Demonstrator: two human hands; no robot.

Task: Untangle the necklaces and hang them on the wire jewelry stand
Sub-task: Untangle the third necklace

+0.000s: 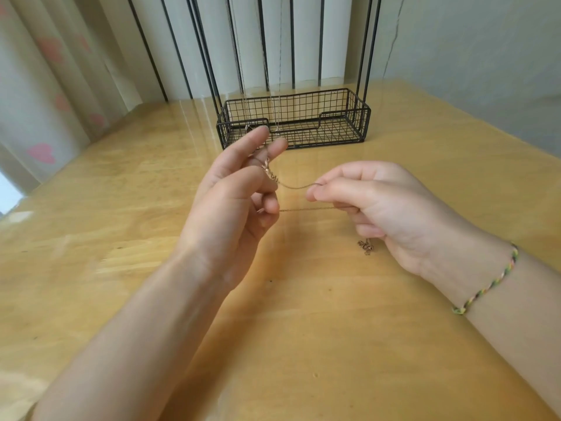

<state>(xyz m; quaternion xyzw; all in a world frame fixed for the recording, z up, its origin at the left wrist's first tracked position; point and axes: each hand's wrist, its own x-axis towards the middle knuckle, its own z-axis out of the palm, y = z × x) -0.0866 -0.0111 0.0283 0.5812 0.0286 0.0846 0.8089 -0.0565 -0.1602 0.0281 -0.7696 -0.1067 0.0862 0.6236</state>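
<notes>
Necklace (299, 186): thin gold chain, pinched between left hand (230, 214), right hand (373, 205).

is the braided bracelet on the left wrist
No, the braided bracelet circles the wrist of the right hand; the left hand, pinching the same necklace chain, has a bare wrist.

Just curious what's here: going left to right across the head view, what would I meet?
Pale curtain with pink hearts → left hand → thin gold necklace chain stretched between both hands → right hand → braided multicoloured wrist bracelet.
</notes>
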